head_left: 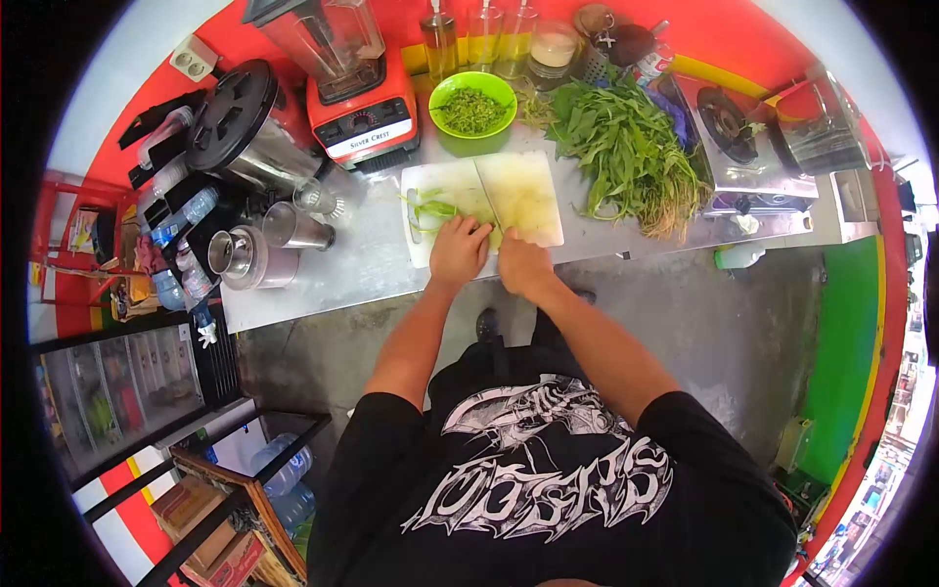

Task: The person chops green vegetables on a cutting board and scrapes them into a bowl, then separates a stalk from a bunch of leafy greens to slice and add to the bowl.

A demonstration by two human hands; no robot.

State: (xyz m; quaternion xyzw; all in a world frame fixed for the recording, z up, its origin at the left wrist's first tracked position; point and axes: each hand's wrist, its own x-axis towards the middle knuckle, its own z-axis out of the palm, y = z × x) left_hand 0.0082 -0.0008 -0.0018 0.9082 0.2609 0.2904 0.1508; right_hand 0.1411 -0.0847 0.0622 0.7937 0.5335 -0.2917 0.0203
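My left hand [460, 251] rests on the white cutting board [533, 181], its fingers pressed together over green stems. Just left of its fingertips, leafy green stalks [431, 207] lie on the board. My right hand [525, 262] is closed round the handle of a knife [487, 191], whose thin blade points away from me across the board. Behind the board stands a bright green bowl [473, 143] filled with chopped greens [472, 111]. A large bunch of leafy greens with roots [626, 147] lies to the right of the board.
A red blender [367, 122] and a large steel pot [245, 137] stand at the back left. Metal cups [293, 227] are near the left edge. Bottles [484, 39] line the wall; a gas stove [743, 147] is on the right.
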